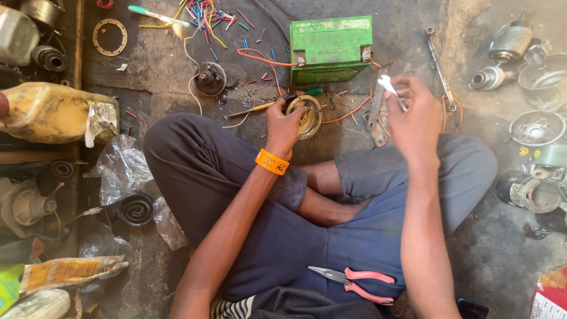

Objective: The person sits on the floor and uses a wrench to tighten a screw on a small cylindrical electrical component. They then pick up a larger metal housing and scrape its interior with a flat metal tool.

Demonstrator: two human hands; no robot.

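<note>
I sit cross-legged on a grimy floor. My left hand (284, 125), with an orange wristband, grips a round brass-coloured motor part (309, 116) on the floor in front of my knee. My right hand (413, 115) is raised and pinches a small pale strip (390, 86) between its fingertips. A green battery (329, 47) stands just beyond both hands, with orange wires (266, 58) running from it towards the round part. Pliers with pink handles (354, 282) lie in my lap.
A long spanner (439, 66) lies right of the battery. Metal motor housings (511, 42) and round covers (536, 127) crowd the right side. A yellow oil jug (50, 112), plastic bags (121, 168) and coils lie on the left. Cut wire pieces (207, 18) litter the far floor.
</note>
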